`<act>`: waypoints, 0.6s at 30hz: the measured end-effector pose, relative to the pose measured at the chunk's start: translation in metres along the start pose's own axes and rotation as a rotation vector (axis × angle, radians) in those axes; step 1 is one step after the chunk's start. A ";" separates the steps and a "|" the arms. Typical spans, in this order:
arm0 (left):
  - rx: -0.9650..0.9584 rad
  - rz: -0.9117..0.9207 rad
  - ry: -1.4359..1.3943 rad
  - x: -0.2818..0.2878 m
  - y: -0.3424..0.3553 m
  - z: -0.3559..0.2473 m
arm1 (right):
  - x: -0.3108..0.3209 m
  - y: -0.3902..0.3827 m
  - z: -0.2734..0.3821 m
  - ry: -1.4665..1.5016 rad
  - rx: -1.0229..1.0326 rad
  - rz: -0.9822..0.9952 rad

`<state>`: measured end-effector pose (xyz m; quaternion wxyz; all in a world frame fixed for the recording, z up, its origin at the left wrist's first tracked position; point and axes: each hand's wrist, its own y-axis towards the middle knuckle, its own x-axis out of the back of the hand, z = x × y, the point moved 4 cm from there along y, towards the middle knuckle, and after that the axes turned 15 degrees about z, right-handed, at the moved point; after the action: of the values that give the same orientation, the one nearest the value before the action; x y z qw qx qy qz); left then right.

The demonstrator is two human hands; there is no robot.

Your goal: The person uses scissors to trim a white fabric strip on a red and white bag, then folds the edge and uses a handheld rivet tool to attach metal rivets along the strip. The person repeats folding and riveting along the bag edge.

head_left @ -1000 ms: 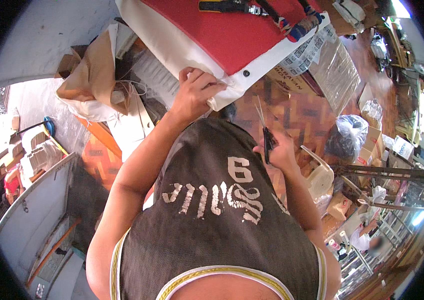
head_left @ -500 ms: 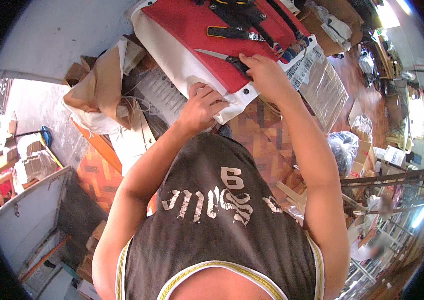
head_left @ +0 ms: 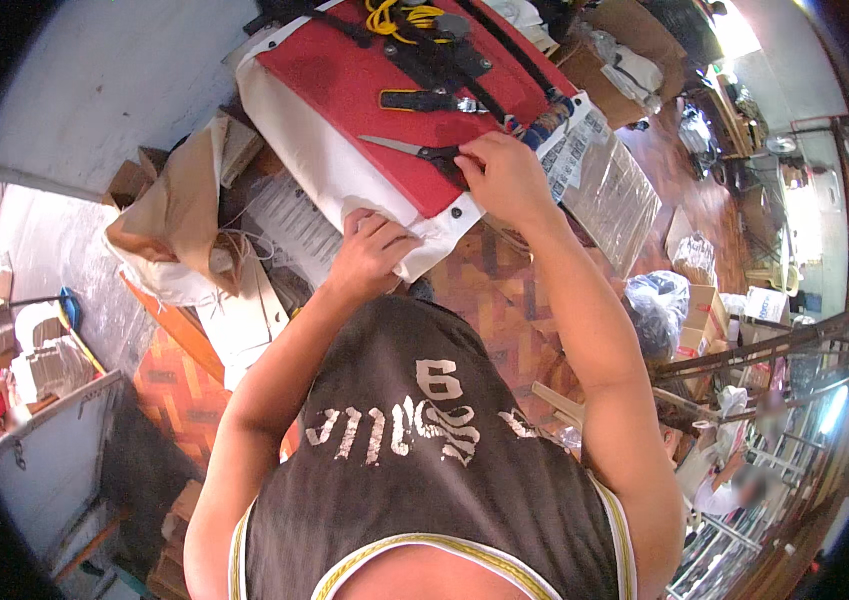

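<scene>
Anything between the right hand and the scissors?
Nothing visible. The right hand is at the black handles of the scissors, which lie on the red panel. The yellow-and-black tool lies beyond the scissors, not between them and the hand.

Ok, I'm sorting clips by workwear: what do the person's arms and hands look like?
Both arms are bare, without sleeves. The left hand and right hand have no gloves; no watch shows. The dark sleeveless top has white and yellow trim at the armholes.
</scene>
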<state>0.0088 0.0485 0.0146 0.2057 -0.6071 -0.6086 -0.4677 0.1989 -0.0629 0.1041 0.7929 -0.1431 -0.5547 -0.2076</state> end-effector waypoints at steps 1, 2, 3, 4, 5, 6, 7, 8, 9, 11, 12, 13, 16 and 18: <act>-0.005 -0.016 -0.003 -0.002 0.000 0.001 | 0.009 -0.001 -0.005 0.085 -0.026 -0.048; 0.017 -0.013 0.009 0.000 -0.001 0.002 | 0.023 -0.004 -0.011 0.133 -0.062 -0.155; 0.029 -0.008 0.013 0.003 0.000 0.001 | 0.039 -0.012 -0.020 0.173 -0.107 -0.265; 0.044 -0.004 0.020 0.006 0.002 0.000 | 0.053 -0.021 -0.032 0.213 -0.147 -0.376; 0.050 -0.021 -0.008 0.008 0.004 -0.002 | 0.061 -0.035 -0.056 0.233 -0.353 -0.454; 0.043 -0.002 0.016 0.008 0.010 -0.005 | 0.060 -0.054 -0.101 0.304 -0.455 -0.521; 0.043 0.023 0.039 0.007 0.016 -0.007 | 0.050 -0.077 -0.152 0.381 -0.557 -0.584; 0.053 0.050 0.069 0.005 0.019 -0.008 | 0.043 -0.096 -0.185 0.278 -0.684 -0.520; 0.085 0.072 0.081 0.003 0.021 -0.008 | 0.035 -0.116 -0.219 0.181 -0.811 -0.452; 0.113 0.078 0.096 0.000 0.027 -0.008 | -0.009 -0.172 -0.313 0.036 -1.006 -0.182; 0.152 0.094 0.092 -0.002 0.030 -0.008 | -0.039 -0.205 -0.359 0.046 -1.082 -0.091; 0.207 0.105 0.111 0.000 0.032 -0.012 | -0.069 -0.230 -0.397 0.064 -1.151 0.008; 0.298 0.137 0.226 -0.002 0.033 -0.019 | -0.139 -0.271 -0.457 0.282 -1.306 -0.098; 0.351 0.146 0.254 -0.009 0.029 -0.024 | -0.171 -0.275 -0.498 0.333 -1.392 -0.028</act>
<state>0.0302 0.0184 0.0282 0.4163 -0.5409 -0.6042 -0.4112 0.4224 -0.5017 -0.2287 0.5889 -0.5751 -0.1670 -0.5427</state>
